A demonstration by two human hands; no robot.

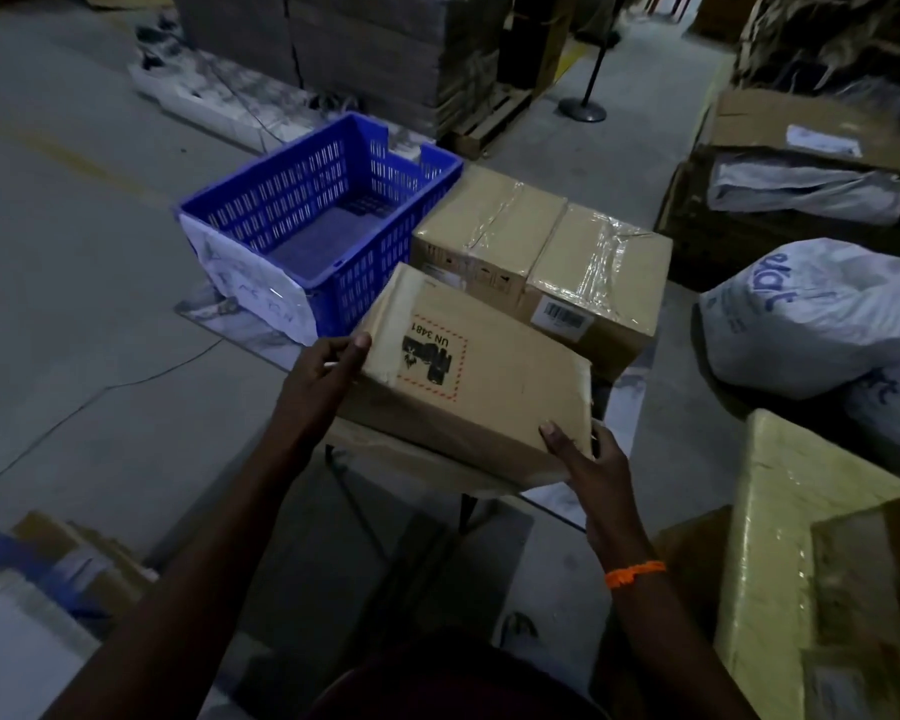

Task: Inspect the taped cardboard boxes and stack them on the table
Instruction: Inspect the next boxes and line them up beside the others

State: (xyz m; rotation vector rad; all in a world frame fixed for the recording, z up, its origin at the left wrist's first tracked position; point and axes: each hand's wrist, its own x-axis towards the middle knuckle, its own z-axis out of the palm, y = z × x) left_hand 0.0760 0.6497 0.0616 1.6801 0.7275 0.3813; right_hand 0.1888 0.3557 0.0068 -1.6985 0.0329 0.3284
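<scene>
1. The person holds a cardboard box with a UN 3481 label [468, 387] in both hands over the near end of the table [250, 324]. It is tilted, with the label face up.
2. The left hand [328, 366] grips the box's near-left corner, thumb on the top face and fingers curled round the edge.
3. The right hand [588, 454] grips the near-right corner, thumb pressed on top. The rest of the fingers are under or behind the box and mostly hidden. There is an orange band [635, 573] on that wrist.
4. The light is dim, so I cannot tell whether the box's underside rests on the table or hangs just above it.
5. Two taped boxes sit side by side and touching on the table just behind the held box. The left taped box [484, 226] has clear tape across its top. The right taped box [598, 283] has glossy tape and a barcode sticker [565, 318] on its near face.
6. A blue slotted crate [323, 220] stands on the table left of those boxes, with a white paper sheet [250, 288] stuck on its near wall.
7. White printed sacks [811, 314] lie to the right, off the table. A yellowish wrapped carton [780, 537] stands nearer on the right.
</scene>
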